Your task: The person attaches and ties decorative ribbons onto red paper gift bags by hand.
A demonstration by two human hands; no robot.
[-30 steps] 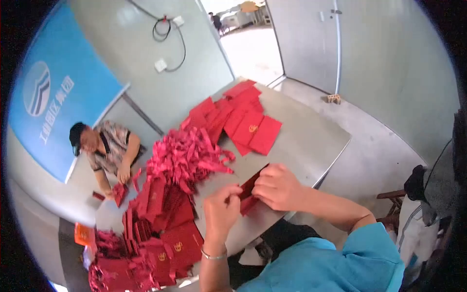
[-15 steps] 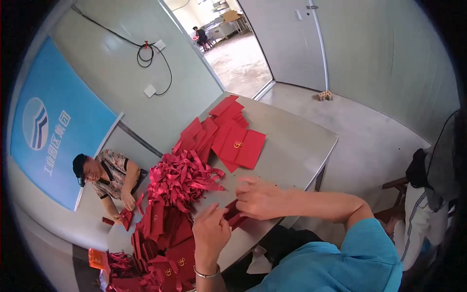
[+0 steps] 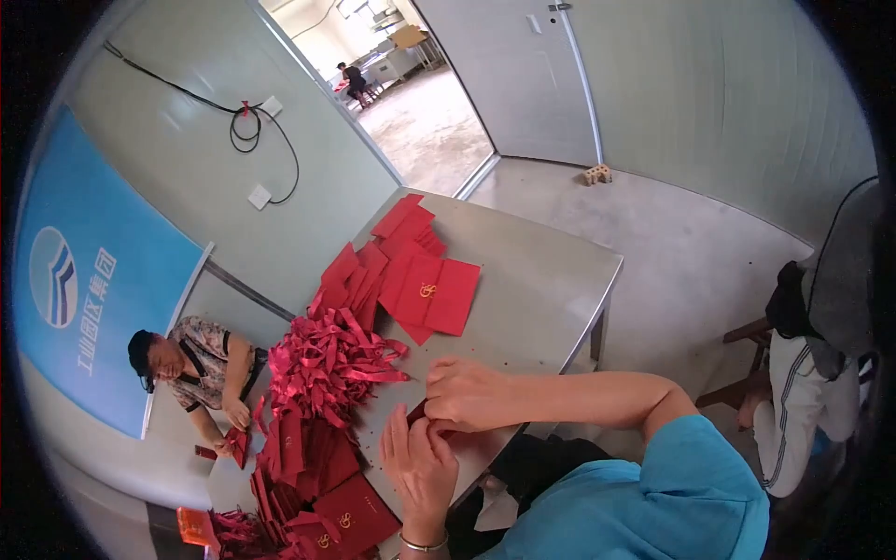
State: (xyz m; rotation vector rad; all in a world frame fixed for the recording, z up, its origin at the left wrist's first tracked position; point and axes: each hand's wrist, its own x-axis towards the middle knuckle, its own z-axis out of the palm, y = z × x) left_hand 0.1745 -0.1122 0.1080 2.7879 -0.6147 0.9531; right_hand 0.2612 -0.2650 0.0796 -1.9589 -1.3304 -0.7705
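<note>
A folded red paper bag (image 3: 419, 412) is held between my two hands above the near edge of the table, and mostly hidden by them. My right hand (image 3: 471, 397) grips its upper part with bent fingers. On its near side, my left hand (image 3: 418, 467), with a bracelet at the wrist, presses thumb and fingers against the bag. Beyond my hands lies a heap of shiny red ribbons (image 3: 327, 364). Flat red bags with a gold emblem (image 3: 355, 518) are stacked to the left of my left hand.
More flat red bags (image 3: 431, 294) lie fanned out on the metal table (image 3: 532, 271). A person in a patterned shirt (image 3: 201, 359) handles a red piece across the table. Someone in light trousers (image 3: 789, 411) sits at the right. An open doorway (image 3: 420, 112) is behind the table.
My hands have drawn closer together around the red bag, and less of it shows. The left hand has turned, its palm side now more in view. The whole view has shifted slightly.
</note>
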